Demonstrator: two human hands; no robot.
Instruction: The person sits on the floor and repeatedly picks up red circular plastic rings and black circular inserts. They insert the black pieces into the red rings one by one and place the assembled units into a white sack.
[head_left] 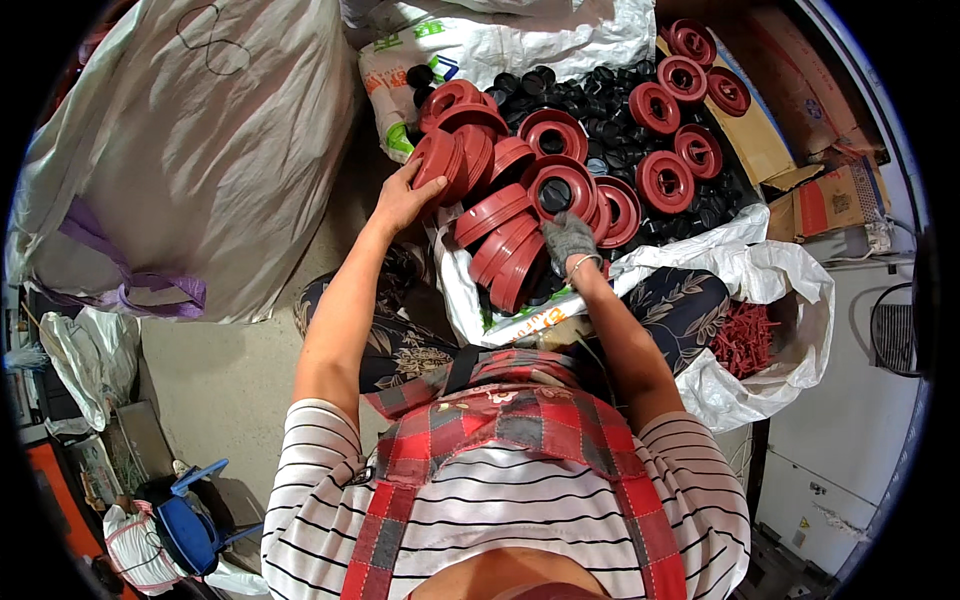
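My bare left hand (pixel 402 200) grips a stack of round, dark red plastic lids (pixel 437 165), its thumb on the near side and the fingers partly hidden behind them. On my right hand (pixel 570 242) is a grey glove. Its curled fingers are at the lower rim of a red lid (pixel 541 177) with a black round cap (pixel 555 194) in its middle; what they hold, if anything, is hidden. Between my hands, more red lids (pixel 508 262) lean in a tilted row. Small black caps (pixel 606 128) are heaped behind and around the lids.
Several single red lids (pixel 664 182) lie on the black caps at the right. A white sack (pixel 770 275) at my right knee holds thin red pieces (pixel 744 340). A big white bulk bag (pixel 200 150) stands at the left. Cardboard boxes (pixel 835 205) are at the far right.
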